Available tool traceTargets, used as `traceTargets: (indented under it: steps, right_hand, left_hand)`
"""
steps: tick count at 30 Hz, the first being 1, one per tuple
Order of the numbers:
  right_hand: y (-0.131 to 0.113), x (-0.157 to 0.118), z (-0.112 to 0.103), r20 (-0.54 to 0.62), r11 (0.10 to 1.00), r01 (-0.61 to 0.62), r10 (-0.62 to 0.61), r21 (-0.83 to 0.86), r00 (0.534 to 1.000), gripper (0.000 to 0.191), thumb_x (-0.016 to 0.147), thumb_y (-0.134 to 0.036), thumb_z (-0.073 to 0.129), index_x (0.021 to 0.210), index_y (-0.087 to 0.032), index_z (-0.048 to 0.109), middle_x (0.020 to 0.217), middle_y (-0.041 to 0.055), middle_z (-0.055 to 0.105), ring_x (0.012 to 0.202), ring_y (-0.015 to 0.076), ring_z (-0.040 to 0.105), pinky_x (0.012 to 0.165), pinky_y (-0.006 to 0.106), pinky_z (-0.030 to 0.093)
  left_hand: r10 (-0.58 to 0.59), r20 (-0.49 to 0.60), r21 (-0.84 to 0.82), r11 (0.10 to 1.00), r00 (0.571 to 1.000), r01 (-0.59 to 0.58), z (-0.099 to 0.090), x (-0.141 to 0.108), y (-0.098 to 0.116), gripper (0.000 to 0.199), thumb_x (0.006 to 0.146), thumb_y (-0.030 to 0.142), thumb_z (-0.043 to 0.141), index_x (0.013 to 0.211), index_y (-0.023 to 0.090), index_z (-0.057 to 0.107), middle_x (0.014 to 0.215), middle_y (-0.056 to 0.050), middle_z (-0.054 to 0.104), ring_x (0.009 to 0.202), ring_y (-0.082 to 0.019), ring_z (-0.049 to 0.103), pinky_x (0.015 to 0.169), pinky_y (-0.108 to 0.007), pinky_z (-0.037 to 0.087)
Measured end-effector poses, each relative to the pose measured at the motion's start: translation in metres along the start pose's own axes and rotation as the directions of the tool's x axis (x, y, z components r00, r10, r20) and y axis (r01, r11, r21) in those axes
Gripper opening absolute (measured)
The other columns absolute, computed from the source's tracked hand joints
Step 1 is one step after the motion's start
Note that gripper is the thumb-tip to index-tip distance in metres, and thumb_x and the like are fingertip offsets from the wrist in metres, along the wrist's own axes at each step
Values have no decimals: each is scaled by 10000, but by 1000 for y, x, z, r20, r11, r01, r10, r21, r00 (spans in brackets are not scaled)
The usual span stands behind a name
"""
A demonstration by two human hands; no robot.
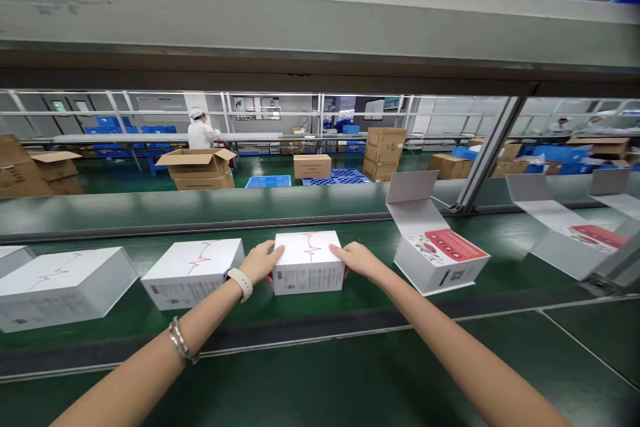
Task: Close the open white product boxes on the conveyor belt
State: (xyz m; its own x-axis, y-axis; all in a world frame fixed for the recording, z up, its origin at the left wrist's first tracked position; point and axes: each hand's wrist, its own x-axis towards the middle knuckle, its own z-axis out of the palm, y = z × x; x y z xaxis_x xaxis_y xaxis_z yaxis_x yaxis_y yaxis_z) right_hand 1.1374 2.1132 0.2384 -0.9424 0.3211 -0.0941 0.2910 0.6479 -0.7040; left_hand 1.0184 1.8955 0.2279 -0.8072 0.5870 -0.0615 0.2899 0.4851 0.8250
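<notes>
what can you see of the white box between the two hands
The white box looks like smooth cardboard, closed on top. A red zigzag line marks the top; grey print covers much of the front. It appears to rest flat on the green belt, front toward the viewer, with the left hand at one end and the right hand at the other.

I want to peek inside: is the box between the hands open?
No, the box is shut, its lid lying flat between the left hand and right hand.

Fine print (311, 279) on the held white box (309, 263) is too small to read.
</notes>
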Motion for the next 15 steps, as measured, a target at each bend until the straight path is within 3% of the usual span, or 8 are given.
traceTargets:
  steps: [3, 7, 9, 11, 12, 14, 15]
  right_hand:
    - [1, 0, -4, 36, 1000, 0, 0, 6, 999, 561, 787, -573, 360, 539, -136, 608, 545, 91, 624, 629, 212, 604, 652, 277, 424]
    - [6, -13, -2, 61, 1000, 17, -16, -24, 998, 542, 811, -539, 348, 546, -146, 612, 555, 74, 633, 649, 207, 610, 638, 265, 425]
    - [14, -23, -8, 64, 997, 79, -78, -11, 995, 538, 823, -548, 321, 615, -166, 637, 594, 49, 645, 644, 202, 607, 627, 267, 426]
    - [31, -33, -31, -97, 981, 188, -192, -48, 977, 487, 827, -546, 326, 764, -199, 660, 711, 33, 665, 709, 210, 603, 676, 288, 425]
    - [44, -37, -50, -244, 966, 238, -257, -104, 935, 447, 823, -539, 350, 840, -213, 656, 800, 35, 667, 779, 221, 593, 734, 305, 416]
    - [77, -40, -99, -581, 938, 259, -345, -229, 737, 395, 796, -512, 426, 954, -212, 628, 1002, 57, 626, 971, 248, 527, 889, 347, 340]
    - [97, -39, -127, -711, 950, 230, -312, -212, 631, 391, 783, -503, 438, 938, -198, 627, 1030, 75, 613, 1009, 258, 504, 919, 361, 318]
  left_hand:
    - [-44, 30, 14, 999, 999, 44, 2, 5, 5, 569, 735, 571, 436, 1087, 126, 484, 779, -100, 629, 528, -221, 595, 431, -294, 469]
    - [-90, 67, 65, 994, 994, 86, 5, -5, 3, 635, 736, 604, 405, 1155, 127, 422, 710, -72, 636, 494, -222, 590, 452, -309, 482]
    - [-99, 40, 143, 985, 994, 93, 4, -9, 0, 672, 743, 621, 382, 1215, 143, 385, 836, -92, 644, 602, -244, 616, 523, -330, 504]
    - [-33, -86, 291, 955, 996, 56, 1, -10, 2, 711, 739, 636, 378, 1278, 174, 338, 1048, -98, 597, 801, -280, 608, 651, -372, 506]
    - [44, -173, 373, 927, 984, 24, 0, -9, 7, 725, 734, 640, 386, 1299, 192, 315, 1143, -86, 548, 895, -297, 578, 720, -398, 489]
    - [244, -300, 479, 874, 922, -76, 2, -1, 31, 710, 739, 634, 393, 1313, 225, 300, 1238, -48, 476, 1016, -308, 512, 825, -423, 438]
    - [332, -323, 484, 862, 886, -147, 7, 6, 49, 671, 754, 623, 385, 1300, 240, 321, 1240, -31, 475, 1045, -300, 492, 855, -418, 417]
